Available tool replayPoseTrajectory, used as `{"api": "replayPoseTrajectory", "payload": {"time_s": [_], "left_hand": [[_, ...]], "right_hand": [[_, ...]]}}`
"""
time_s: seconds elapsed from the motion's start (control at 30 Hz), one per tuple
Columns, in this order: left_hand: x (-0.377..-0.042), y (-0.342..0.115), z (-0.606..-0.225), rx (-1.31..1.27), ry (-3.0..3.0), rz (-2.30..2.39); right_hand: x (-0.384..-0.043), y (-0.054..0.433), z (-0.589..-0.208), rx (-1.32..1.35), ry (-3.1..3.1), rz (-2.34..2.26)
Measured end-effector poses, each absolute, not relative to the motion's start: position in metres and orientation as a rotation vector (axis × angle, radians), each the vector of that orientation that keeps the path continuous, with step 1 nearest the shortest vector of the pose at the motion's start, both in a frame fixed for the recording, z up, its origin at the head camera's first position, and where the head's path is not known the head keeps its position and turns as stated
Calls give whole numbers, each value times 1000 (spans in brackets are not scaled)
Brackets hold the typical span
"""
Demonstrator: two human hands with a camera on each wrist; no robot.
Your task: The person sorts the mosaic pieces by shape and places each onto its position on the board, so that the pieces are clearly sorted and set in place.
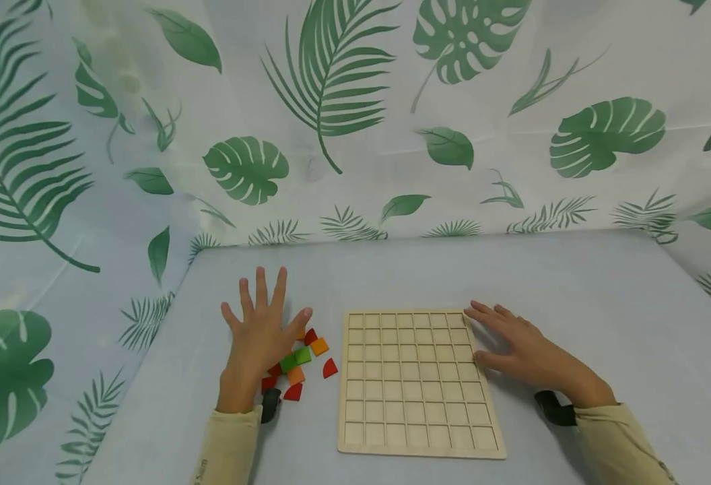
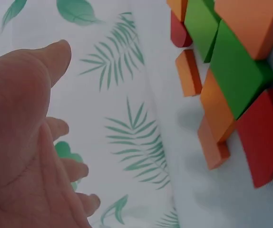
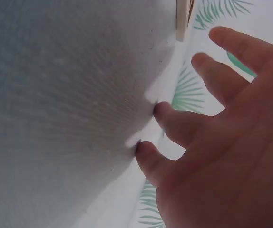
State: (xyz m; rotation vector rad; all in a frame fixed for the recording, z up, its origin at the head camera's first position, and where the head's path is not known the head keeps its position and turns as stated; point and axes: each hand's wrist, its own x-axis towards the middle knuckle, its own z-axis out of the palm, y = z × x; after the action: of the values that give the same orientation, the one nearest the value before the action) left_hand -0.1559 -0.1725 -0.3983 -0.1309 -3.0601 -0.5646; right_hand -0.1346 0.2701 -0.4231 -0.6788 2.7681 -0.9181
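Observation:
A wooden grid board [image 1: 415,391] lies flat on the table, its square cells bare. My right hand [image 1: 522,350] is at the board's right side, thumb and index fingertip right at the edge. In the right wrist view, two fingertips [image 3: 147,148] meet the pale cloth, and a corner of the board [image 3: 182,21] shows at the top. My left hand [image 1: 257,343] is spread with straight fingers beside and partly over small colored wooden pieces, gripping nothing. Among them are a green piece [image 2: 238,66], an orange square [image 1: 319,346] and a red quarter-circle piece [image 1: 330,368].
Pale cloth covers the table [image 1: 549,276]. A leaf-printed white curtain [image 1: 367,195] rises behind it and along both sides. Black wrist straps [image 1: 555,408] sit by the sleeves. The colored pieces lie close together left of the board.

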Motion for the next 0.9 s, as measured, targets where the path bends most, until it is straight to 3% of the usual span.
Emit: {"api": "replayPoseTrajectory", "payload": {"time_s": [0.23, 0.5, 0.63, 0.9], "left_hand": [[-147, -171, -392, -287, -3117, -635], [-75, -128, -412, -903, -3277, -423], [-65, -120, -419, -898, -3256, -234], [-74, -123, -426, -855, -3226, -166]], "right_hand": [[-132, 273, -424, -684, 2726, -935], [-129, 271, -426, -712, 2708, -928], [-129, 270, -426, -697, 2729, -889], [-132, 270, -427, -677, 2735, -884]]}}
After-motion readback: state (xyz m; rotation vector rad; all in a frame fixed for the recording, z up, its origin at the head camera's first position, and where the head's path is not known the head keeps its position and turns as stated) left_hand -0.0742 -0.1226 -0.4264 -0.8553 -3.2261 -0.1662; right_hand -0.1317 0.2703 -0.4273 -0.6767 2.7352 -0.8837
